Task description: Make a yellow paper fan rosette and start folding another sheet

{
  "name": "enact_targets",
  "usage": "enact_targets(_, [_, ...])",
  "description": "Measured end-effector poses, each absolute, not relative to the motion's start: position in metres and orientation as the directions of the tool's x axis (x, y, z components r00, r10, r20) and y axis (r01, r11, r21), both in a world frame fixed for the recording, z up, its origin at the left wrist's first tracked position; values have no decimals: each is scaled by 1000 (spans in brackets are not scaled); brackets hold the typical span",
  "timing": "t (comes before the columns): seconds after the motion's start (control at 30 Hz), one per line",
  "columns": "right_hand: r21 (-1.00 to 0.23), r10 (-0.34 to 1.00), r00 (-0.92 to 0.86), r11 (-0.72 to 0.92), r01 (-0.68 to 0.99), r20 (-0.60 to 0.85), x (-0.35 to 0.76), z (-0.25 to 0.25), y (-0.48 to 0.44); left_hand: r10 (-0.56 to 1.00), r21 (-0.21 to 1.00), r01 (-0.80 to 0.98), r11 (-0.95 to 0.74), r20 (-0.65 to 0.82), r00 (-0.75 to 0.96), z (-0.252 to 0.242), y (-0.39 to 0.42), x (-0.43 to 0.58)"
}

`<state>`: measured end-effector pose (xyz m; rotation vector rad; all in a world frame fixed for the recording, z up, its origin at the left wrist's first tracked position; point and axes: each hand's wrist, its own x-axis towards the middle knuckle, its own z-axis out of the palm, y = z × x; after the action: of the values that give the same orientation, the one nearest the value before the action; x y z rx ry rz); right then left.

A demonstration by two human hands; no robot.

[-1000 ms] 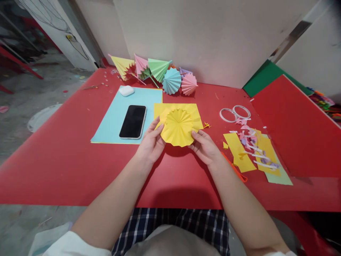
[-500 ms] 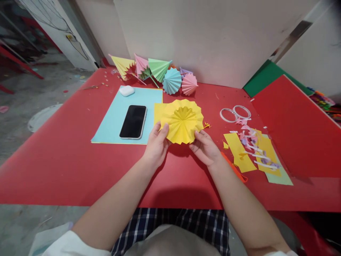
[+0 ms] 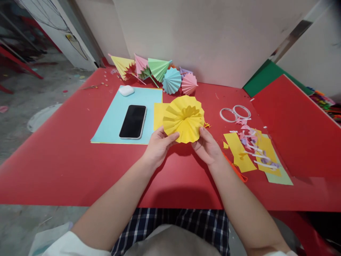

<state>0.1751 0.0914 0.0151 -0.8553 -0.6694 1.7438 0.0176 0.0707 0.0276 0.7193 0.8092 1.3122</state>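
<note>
A yellow pleated paper disc point(image 3: 183, 122) with a scalloped rim is held up over the table, its folds fanning out from the middle. My left hand point(image 3: 159, 145) grips its lower left edge, thumb on the front face and fingers behind. At the lower right edge, my right hand point(image 3: 206, 145) pinches the rim, with some fingertips hidden behind the paper. Behind the disc on the left lies flat yellow paper point(image 3: 158, 111), partly covered by it. Small yellow scraps point(image 3: 207, 125) show just right of the disc.
On the red table point(image 3: 80, 170), a phone point(image 3: 133, 122) and a white case point(image 3: 126, 90) lie on light blue paper point(image 3: 109, 121). Small paper umbrellas point(image 3: 160, 69) line the wall. Right are tape rolls point(image 3: 235, 113), paper strips point(image 3: 239, 153) and a red board point(image 3: 298, 131).
The yellow disc has turned and tilted in my hands, its raised folds shifting to the upper right. My left thumb has moved right along the lower edge.
</note>
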Motion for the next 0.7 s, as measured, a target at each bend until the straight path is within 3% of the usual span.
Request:
enact_targets(0.23, [-683,935,-193,-350,-641,-298,179,14,97,988,853,-498,156,-140,71,24,72,16])
enact_targets(0.7, [-721,931,-280,-361,-591,-236,178,11,96,971,731,-640,235,-140,196,29,71,11])
